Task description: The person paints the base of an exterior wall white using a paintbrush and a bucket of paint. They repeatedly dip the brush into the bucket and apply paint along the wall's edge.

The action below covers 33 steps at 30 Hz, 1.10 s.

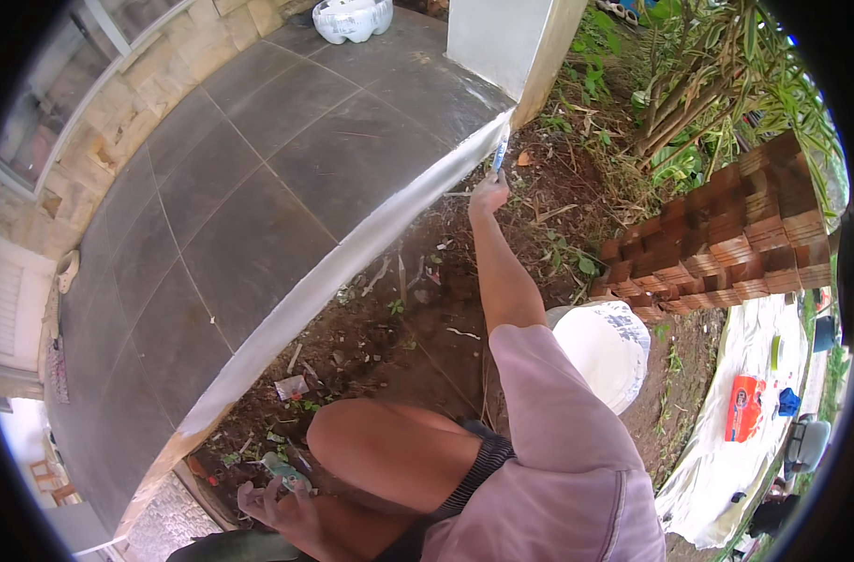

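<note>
My right hand [491, 191] grips a paintbrush [500, 153] by its blue-and-white handle. The brush end meets the vertical edge face of a raised, dark-tiled porch [258, 161], close to the foot of a white pillar [490, 42]. White paint [370, 235] coats most of that edge face; its near-left stretch [156, 460] is still tan. Low at the left, my left hand [286, 509] hovers by my knee with fingers apart, seemingly holding nothing. A crumpled greenish object [286, 471] shows just beyond its fingers. Beside my right arm stands a paint-smeared white bucket [606, 351], partly hidden by the sleeve.
Bare soil [427, 351] with litter and weeds runs along the porch. A brick stack [729, 232] rises at right, below leafy plants [694, 91]. A white sheet [708, 449] carries a red package [745, 409]. On the porch sit a white planter [353, 20] and a shoe [68, 271].
</note>
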Available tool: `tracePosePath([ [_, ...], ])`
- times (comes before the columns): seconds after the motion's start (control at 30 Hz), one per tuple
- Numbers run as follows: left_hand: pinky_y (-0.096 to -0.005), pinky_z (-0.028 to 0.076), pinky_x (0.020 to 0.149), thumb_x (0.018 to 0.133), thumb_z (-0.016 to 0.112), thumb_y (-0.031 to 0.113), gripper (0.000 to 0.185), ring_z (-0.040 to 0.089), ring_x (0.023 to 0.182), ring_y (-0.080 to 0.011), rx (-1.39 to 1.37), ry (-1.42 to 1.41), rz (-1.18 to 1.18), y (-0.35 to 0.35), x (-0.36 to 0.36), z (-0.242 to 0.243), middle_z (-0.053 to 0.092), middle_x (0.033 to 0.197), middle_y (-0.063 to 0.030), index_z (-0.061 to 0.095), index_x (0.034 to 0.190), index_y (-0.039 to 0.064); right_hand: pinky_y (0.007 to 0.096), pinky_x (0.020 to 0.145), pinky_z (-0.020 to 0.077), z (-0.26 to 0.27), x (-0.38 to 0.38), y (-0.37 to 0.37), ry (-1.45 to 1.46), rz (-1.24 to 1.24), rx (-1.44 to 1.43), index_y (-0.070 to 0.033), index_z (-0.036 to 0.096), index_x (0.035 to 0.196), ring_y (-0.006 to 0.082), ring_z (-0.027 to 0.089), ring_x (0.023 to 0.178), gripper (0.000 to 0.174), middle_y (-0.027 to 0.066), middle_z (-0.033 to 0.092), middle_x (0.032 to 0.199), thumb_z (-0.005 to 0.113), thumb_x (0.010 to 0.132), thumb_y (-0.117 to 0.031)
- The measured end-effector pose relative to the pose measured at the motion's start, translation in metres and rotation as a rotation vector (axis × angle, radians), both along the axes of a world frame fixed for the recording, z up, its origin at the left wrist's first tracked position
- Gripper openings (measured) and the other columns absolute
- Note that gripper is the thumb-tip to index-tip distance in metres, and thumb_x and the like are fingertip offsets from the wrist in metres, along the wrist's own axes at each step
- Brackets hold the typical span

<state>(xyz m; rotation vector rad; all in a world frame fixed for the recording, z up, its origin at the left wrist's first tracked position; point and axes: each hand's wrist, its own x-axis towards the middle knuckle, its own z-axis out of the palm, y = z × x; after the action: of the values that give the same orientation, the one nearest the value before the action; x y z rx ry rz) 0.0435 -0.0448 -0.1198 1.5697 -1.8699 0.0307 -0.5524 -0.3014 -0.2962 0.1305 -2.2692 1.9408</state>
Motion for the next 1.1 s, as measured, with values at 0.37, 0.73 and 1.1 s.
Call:
tracePosePath([
  [0.37, -0.0444, 0.042, 0.081, 0.081, 0.075, 0.038, 0.036, 0.045, 0.097, -0.0281, 0.016, 0.035, -0.012, -0.006, -0.008, 0.003, 0.04, 0.121, -0.0153, 0.065, 0.094, 0.006, 0.0325, 0.073, 0.0489, -0.031, 0.088, 0.028, 0.029, 0.231, -0.198, 0.008, 0.057, 0.126, 0.0191, 0.063, 0.082, 0.038, 0.0174, 0.07, 0.095, 0.05, 0.092, -0.009],
  [0.73, -0.0447, 0.043, 0.083, 0.069, 0.08, 0.015, 0.033, 0.044, 0.098, -0.0269, 0.031, 0.148, -0.063, -0.015, -0.011, -0.002, 0.039, 0.122, -0.0135, 0.065, 0.096, 0.006, 0.0298, 0.065, 0.0457, -0.036, 0.276, 0.14, -0.082, 0.763, -0.007, 0.003, 0.06, 0.124, 0.0134, 0.055, 0.068, 0.033, 0.0102, 0.064, 0.08, 0.052, 0.094, -0.009],
  [1.1, -0.0413, 0.042, 0.079, 0.068, 0.081, 0.017, 0.03, 0.045, 0.095, -0.0254, -0.064, 0.097, -0.045, -0.012, -0.004, 0.001, 0.04, 0.122, -0.0111, 0.066, 0.091, 0.004, 0.0303, 0.064, 0.0487, 0.038, 0.191, 0.112, -0.103, 0.265, -0.231, 0.006, 0.06, 0.124, 0.0124, 0.055, 0.066, 0.033, 0.0124, 0.067, 0.082, 0.051, 0.094, -0.006],
])
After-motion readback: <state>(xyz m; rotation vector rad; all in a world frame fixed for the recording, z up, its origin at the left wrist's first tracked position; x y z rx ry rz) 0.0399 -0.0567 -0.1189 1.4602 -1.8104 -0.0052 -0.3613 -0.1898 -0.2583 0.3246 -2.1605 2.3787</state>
